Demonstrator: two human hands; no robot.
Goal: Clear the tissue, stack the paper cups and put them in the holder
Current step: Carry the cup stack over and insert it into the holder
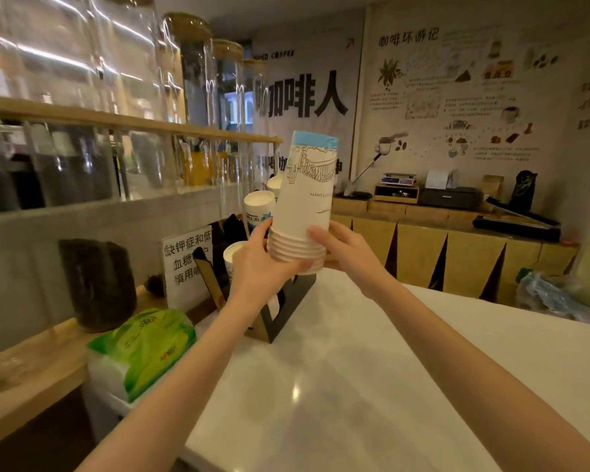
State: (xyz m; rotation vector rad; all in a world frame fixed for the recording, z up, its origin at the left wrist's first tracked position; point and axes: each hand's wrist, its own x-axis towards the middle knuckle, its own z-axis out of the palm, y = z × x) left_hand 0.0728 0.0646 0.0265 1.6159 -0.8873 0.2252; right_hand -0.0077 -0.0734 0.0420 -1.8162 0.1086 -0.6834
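Note:
A stack of several white paper cups with blue tops and line drawings is held upside down, rims at the bottom, above the black cup holder. My left hand grips the stacked rims from the left and below. My right hand holds the rims from the right side. Other cups stand rim-up in the holder behind the stack. A green and white tissue pack lies at the left end of the white counter.
The white counter stretches in front of me. A white sign and a dark jar stand on the wooden ledge at left. Glass jars line the shelf above. A far counter holds a scale and a printer.

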